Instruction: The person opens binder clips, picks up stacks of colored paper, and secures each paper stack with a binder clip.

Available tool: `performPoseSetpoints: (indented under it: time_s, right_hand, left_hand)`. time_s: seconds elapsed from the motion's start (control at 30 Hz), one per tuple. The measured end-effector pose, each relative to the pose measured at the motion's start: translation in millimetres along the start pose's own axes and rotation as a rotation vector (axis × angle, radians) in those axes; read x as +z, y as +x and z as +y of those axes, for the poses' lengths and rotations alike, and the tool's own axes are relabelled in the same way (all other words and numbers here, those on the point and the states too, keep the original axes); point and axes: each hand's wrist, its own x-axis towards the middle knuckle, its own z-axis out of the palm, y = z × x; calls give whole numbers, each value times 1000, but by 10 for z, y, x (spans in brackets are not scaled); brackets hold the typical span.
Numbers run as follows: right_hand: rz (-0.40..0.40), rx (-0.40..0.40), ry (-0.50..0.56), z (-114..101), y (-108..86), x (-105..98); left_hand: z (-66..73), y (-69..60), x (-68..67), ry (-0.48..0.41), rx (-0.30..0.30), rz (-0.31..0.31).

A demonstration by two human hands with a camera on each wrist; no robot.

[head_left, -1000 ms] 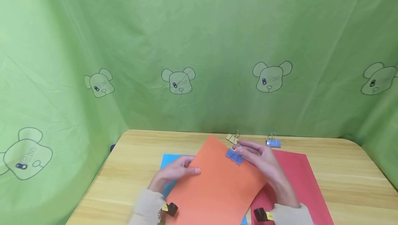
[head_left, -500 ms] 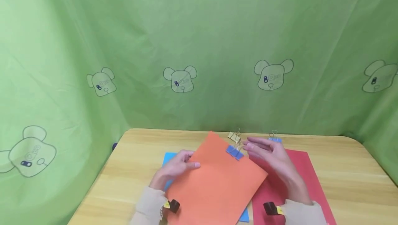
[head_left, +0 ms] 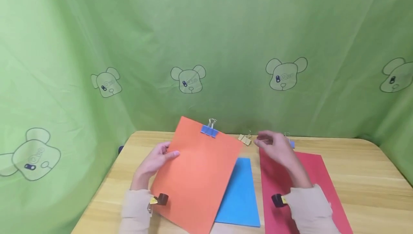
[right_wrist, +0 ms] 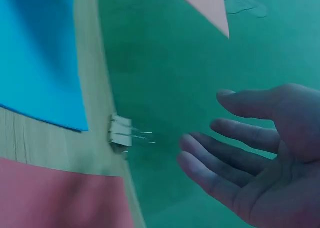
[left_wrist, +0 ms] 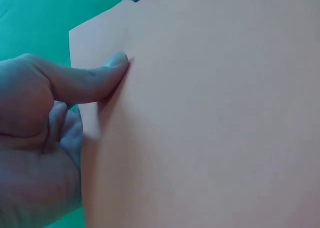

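My left hand [head_left: 156,160] pinches the left edge of an orange sheet [head_left: 196,173], thumb on its face and fingers behind, as the left wrist view also shows. The sheet is lifted and tilted, with a blue binder clip [head_left: 209,130] fixed on its top edge. My right hand [head_left: 278,149] hovers over the far end of a red sheet [head_left: 309,176], holding nothing; in the right wrist view its fingers are spread and relaxed. Just left of it a yellowish binder clip [head_left: 245,139] lies near the table's back edge. A second blue binder clip [head_left: 292,144] is partly hidden behind the right hand.
A blue sheet [head_left: 242,194] lies on the wooden table [head_left: 364,176], partly under the raised orange sheet. Right behind the table's far edge hangs a green curtain [head_left: 232,40] printed with bear heads. It also closes in both sides.
My left hand has carried the orange sheet, with its blue clip, left and upward, uncovering more of the blue sheet. The right hand has let go of the clip and drawn away to the right.
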Motion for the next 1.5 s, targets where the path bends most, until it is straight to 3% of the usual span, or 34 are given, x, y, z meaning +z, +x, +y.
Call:
performPoseSetpoints:
  time_s: [0.33, 0.5, 0.67, 0.8, 0.93, 1.27, 1.5]
  right_hand:
    - [-35, 80, -79, 234, 500, 251]
    - [-53, 93, -144, 414, 601, 333]
    - [-90, 110, -114, 524, 593, 408]
    - [-88, 151, -77, 527, 642, 542]
    - [-37, 167, -90, 533, 734, 625]
    - [128, 190, -92, 558, 788, 678]
    - [140, 219, -66, 513, 821, 722]
  left_hand:
    - [16, -346, -544, 35, -14, 211]
    - [-8, -590, -741, 53, -76, 296]
    - [-100, -707, -821, 77, -134, 334]
    - [-147, -774, -911, 180, -163, 391]
    - [-205, -820, -1002, 292, -229, 446]
    - [-503, -818, -1109, 439, -334, 575]
    - [-643, -836, -1157, 487, -405, 681]
